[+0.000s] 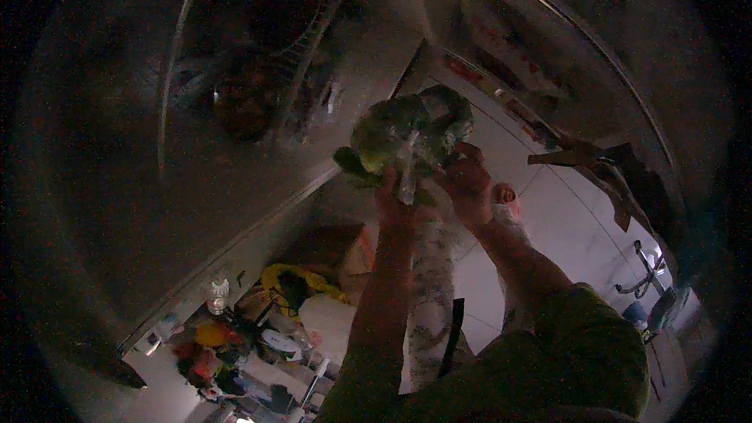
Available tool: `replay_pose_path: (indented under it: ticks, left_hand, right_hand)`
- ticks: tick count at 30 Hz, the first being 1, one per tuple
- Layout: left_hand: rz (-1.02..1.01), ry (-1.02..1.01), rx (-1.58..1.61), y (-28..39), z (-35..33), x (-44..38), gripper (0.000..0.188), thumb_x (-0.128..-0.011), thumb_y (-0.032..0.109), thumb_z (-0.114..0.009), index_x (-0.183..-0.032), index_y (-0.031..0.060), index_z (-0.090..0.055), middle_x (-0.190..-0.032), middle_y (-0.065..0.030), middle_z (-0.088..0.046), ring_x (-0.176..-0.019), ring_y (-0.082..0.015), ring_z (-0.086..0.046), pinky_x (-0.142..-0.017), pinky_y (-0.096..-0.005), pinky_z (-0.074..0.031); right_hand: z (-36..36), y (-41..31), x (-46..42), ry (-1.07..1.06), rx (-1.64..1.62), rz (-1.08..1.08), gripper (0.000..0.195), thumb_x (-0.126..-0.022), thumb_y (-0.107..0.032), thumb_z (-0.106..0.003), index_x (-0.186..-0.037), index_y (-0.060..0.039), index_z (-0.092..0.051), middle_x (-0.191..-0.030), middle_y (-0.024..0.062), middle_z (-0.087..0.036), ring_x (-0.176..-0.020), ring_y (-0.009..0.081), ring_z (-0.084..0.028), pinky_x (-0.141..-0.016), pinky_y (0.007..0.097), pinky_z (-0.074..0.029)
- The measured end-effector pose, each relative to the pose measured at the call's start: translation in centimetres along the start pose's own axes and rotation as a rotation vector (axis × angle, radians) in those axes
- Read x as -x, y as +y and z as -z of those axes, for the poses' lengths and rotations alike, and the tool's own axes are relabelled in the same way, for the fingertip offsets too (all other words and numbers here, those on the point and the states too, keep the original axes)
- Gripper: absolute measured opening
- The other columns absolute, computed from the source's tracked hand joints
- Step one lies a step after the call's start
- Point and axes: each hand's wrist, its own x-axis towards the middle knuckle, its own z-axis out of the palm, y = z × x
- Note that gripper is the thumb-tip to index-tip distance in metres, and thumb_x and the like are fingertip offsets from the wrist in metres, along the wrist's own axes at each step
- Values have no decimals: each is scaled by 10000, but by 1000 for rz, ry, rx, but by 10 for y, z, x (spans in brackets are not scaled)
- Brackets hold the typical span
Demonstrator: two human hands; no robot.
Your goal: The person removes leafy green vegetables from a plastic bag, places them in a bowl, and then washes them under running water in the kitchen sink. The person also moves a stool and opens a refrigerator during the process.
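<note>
The picture is dark and grainy. In front of me is a bulky greenish bundle (390,129), partly glossy like clear plastic; its exact kind cannot be told. My left hand (396,194) grips its lower edge, beside a pale twisted strip that hangs down. At the bundle's lower right, my right hand (467,179) has its fingers curled against it. A darker green lobe (349,161) sticks out on the left side. The fingertips of both hands are partly hidden in shadow.
Below lies a pale tiled floor (558,211). A cardboard box (329,247), a yellow item (282,276) and mixed clutter (214,346) stand at lower left. Dark cloth or straps (611,170) and a metal-legged base (646,273) are at right.
</note>
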Motion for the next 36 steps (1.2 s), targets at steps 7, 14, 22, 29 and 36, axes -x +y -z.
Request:
replay_pose_path:
  ticks: [7,14,22,29,36]
  left_hand:
    - [186,394,-92,-43,28,-37,374,-817,189,-648,-1153,103,-508,-974,-58,-553,-938,-178,-522,-798,-368,-460]
    - [267,135,198,-25,40,-61,344,-832,150,-630,-1148,100,-502,-941,-49,-561,-816,-172,-537,-726,-334,-470]
    - [-58,-20,-204,-39,71,-34,335,-854,116,-608,-1170,85,-502,-957,-51,-587,-738,-171,-557,-689,-306,-486]
    - [562,-240,1132,-73,74,136,121,-886,136,-587,-1005,110,-579,-810,-16,-548,-659,-131,-491,-614,-278,-408]
    - [696,12,983,-59,72,216,105,-848,133,-616,-947,128,-578,-730,-4,-495,-599,-113,-429,-583,-271,-364]
  right_hand:
    - [25,-24,-30,-48,489,396,574,-716,-91,-751,-1214,-99,-464,-1276,80,-431,-1161,242,-462,-899,393,-438]
    - [15,-60,-76,-283,-93,-310,651,-734,-74,-710,-1316,-96,-420,-1252,93,-515,-1141,249,-496,-898,426,-456]
    - [6,41,-143,-273,200,260,556,-827,-96,-620,-1332,-105,-389,-1225,71,-521,-1133,225,-505,-890,384,-482]
    - [-49,68,-214,-154,9,172,554,-833,-102,-635,-1328,-173,-396,-1253,53,-500,-1126,206,-506,-876,386,-488]
    - [-88,88,-243,-39,-178,-28,617,-810,-8,-636,-1326,-232,-383,-1252,46,-499,-1094,226,-520,-758,373,-519]
